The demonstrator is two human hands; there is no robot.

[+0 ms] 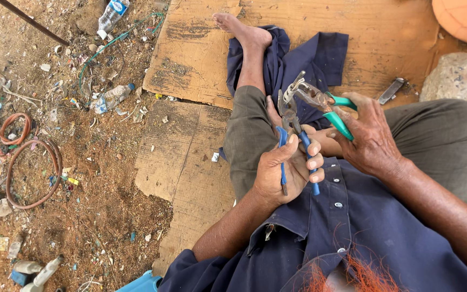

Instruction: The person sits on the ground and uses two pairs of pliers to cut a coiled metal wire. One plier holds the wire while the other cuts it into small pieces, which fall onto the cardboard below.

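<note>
A: What is your left hand [283,174] doing?

B: Your left hand is curling closed around the blue-handled pliers [290,130], with the fingers wrapping over both blue grips and the thumb pressing along one side. The metal head is pointing up and away from you, above your bent knee.

A: And your right hand [367,136]?

B: Your right hand is gripping the green-handled pliers [322,103], fingers closing over the green grips. Their nose is angling toward the left, and it is pinching a small pale metal piece [294,86] at the tip. The two tool heads are sitting just beside each other; whether they are touching, I cannot tell.

A: Where are you holding all this?

B: You are holding both tools over your lap, above your olive trouser leg [247,135]. You are sitting on sheets of worn cardboard [190,59], with a dark blue cloth [309,57] lying under your outstretched leg and bare foot [241,30]. A small flat metal tool [391,90] is lying on the cardboard near your right hand. Off to the left, on the dirt, copper-coloured wire loops [31,173] and plastic bottles [112,13] are lying among the litter.
</note>
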